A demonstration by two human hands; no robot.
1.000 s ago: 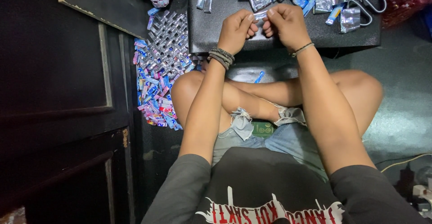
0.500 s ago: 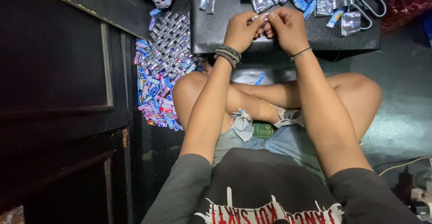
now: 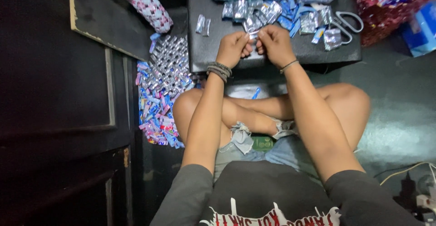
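Both hands, little shifted since earlier: left hand [image 3: 233, 48] and right hand [image 3: 274, 44] pinched shut on one silver wrapper strip [image 3: 252, 35] above the black board [image 3: 213, 49], near scissors [image 3: 347, 22]; folding apparently underway, a firm crease likely needed.

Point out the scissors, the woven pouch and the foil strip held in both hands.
scissors [image 3: 347, 22]: head view, on a handle loop.
woven pouch [image 3: 147, 6]: head view, mid body.
foil strip [image 3: 253, 35]: head view, between the fingertips.
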